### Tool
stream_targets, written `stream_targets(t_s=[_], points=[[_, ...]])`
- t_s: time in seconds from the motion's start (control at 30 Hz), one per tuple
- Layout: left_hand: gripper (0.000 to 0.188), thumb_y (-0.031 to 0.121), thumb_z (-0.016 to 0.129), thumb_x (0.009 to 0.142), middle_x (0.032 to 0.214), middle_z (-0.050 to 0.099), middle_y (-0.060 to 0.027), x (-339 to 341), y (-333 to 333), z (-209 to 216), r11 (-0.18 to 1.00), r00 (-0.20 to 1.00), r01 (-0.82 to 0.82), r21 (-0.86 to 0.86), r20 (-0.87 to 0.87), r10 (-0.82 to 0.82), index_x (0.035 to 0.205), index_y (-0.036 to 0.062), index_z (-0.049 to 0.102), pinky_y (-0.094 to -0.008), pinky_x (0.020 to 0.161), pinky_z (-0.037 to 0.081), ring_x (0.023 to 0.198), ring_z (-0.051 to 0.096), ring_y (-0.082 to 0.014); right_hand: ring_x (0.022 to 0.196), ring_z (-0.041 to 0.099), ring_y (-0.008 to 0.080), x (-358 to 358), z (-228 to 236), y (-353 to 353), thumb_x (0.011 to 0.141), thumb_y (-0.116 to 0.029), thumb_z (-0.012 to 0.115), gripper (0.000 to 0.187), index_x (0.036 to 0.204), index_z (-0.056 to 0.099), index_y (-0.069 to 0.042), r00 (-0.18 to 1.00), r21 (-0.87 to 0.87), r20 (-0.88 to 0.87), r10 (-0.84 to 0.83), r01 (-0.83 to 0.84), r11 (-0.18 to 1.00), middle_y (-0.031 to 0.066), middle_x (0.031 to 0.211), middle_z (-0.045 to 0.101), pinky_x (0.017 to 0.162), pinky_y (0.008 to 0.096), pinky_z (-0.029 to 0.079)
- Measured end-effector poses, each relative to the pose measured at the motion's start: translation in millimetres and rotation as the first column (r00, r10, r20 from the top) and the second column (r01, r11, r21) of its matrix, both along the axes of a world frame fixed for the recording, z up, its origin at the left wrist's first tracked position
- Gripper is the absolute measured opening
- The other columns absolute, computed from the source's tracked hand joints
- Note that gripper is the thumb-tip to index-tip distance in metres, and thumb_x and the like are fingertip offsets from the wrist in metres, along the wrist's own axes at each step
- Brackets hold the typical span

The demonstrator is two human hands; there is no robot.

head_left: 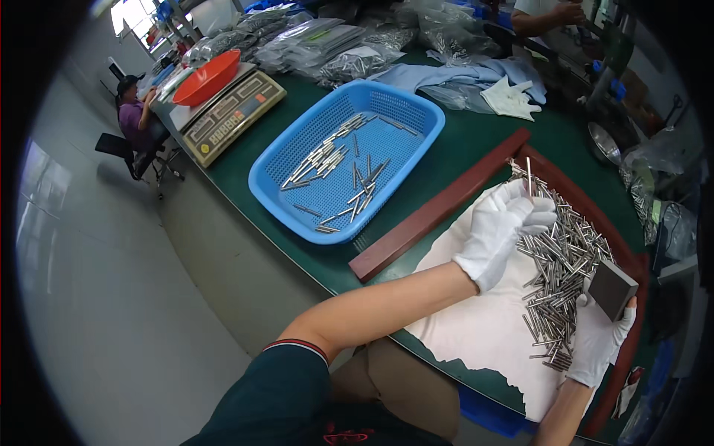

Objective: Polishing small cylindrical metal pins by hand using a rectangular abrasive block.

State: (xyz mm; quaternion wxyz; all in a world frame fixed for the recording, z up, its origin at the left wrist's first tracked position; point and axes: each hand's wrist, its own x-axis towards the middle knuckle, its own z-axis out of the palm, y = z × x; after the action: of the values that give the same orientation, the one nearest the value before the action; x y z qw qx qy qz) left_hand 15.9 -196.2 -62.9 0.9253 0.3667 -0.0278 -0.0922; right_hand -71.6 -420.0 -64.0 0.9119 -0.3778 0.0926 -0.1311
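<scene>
My left hand (502,227), in a white glove, is closed on a thin metal pin (529,172) that points upward from the fingers. It is above the upper part of a heap of loose metal pins (561,260) lying on a pale cloth (472,320). My right hand (599,338), also gloved with bare skin showing at the thumb tip, grips a flat dark grey rectangular block (613,290) at the heap's right side. A blue perforated basket (271,160) left of my left hand holds several scattered pins.
Reddish-brown wooden bars (439,204) frame the heap on the green table (305,93). A scale (234,115) carrying a red tray (208,78) stands far left. Bagged parts (312,46), a blue cloth (424,76) and a white glove (512,98) lie at the back. Two other people are nearby.
</scene>
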Motion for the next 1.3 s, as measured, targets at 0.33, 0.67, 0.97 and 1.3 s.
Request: stream_targets(t_s=[0.33, 0.67, 0.97, 1.3], points=[[0.008, 0.015, 0.04, 0.097, 0.108, 0.06, -0.0203, 38, 56, 19, 0.783, 0.895, -0.442, -0.437, -0.156, 0.418, 0.101, 0.0081, 0.04, -0.0364, 0.08, 0.053, 0.095, 0.063, -0.0312, 0.101, 0.056, 0.034, 4, 0, -1, 0.089, -0.041, 0.056, 0.044, 0.127, 0.05, -0.019, 0.994, 0.092, 0.005, 0.105, -0.105, 0.99, 0.0102, 0.124, 0.055, 0.073, 0.0408, 0.046], [0.025, 0.022, 0.037, 0.097, 0.101, 0.06, -0.0211, 27, 48, 15, 0.924, 0.937, -0.324, -0.204, 0.063, 0.343, 0.115, 0.0048, 0.038, -0.0369, 0.078, 0.052, 0.086, 0.064, -0.0285, 0.104, 0.055, 0.0364, 7, -3, -7, 0.086, -0.042, 0.057, 0.048, 0.127, 0.05, -0.017, 0.989, 0.099, 0.035, 0.143, -0.145, 0.984, 0.0122, 0.125, 0.053, 0.074, 0.041, 0.045], [0.028, 0.011, 0.047, 0.092, 0.08, 0.065, -0.0133, 10, 17, 4, 0.9, 0.98, -0.074, 0.429, 0.198, -0.014, 0.113, -0.0072, 0.046, -0.0243, 0.061, 0.05, 0.065, 0.063, -0.0154, 0.101, 0.046, 0.03, 22, 8, -26, 0.074, -0.041, 0.068, 0.072, 0.127, 0.045, 0.002, 0.945, 0.354, 0.218, 0.242, -0.308, 0.883, 0.0179, 0.114, 0.049, 0.082, 0.0396, 0.038], [0.014, 0.011, 0.065, 0.074, 0.079, 0.065, -0.01, 1, -11, -21, 0.189, 0.781, -0.455, 0.87, 0.492, -0.385, 0.086, 0.0074, 0.07, -0.034, 0.065, 0.049, 0.072, 0.062, -0.0235, 0.106, 0.045, 0.0311, 20, -1, -44, 0.077, -0.042, 0.064, 0.057, 0.121, 0.051, -0.008, 0.963, 0.437, 0.191, 0.191, -0.258, 0.861, 0.0144, 0.122, 0.047, 0.082, 0.0433, 0.038]])
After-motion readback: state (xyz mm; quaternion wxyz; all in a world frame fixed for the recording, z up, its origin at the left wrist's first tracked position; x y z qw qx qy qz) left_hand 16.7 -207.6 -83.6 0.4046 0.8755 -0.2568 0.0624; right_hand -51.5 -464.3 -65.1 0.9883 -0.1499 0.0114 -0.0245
